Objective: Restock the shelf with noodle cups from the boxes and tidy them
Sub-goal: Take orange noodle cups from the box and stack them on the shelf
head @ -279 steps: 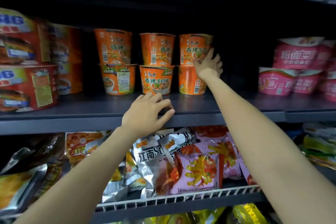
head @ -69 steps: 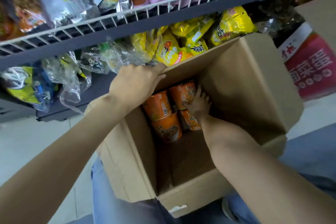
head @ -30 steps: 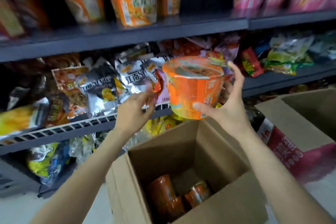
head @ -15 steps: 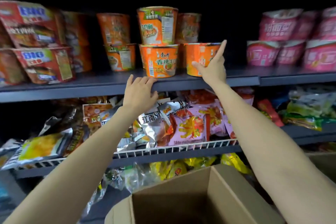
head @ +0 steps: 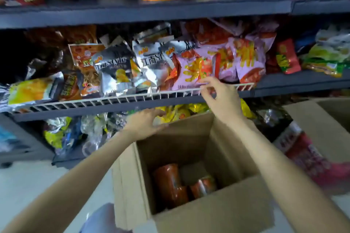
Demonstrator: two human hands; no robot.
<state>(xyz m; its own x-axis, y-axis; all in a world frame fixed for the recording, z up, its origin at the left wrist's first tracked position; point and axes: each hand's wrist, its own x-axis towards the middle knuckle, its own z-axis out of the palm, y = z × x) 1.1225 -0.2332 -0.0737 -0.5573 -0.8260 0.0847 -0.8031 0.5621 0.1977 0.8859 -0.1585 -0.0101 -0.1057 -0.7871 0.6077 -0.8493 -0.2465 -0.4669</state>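
Between cups: left hand (head: 146, 123) loose on box (head: 191, 215) rim, right hand (head: 219, 98) empty, half-curled; next, reach in for cups (head: 170, 181).

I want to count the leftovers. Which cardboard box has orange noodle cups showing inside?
The open box right below both hands, in the middle. Orange noodle cups lie at its bottom. The other box, at the right edge, shows nothing inside.

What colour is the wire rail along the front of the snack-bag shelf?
White. The wire rail shows in the head view, in front of the snack bags.
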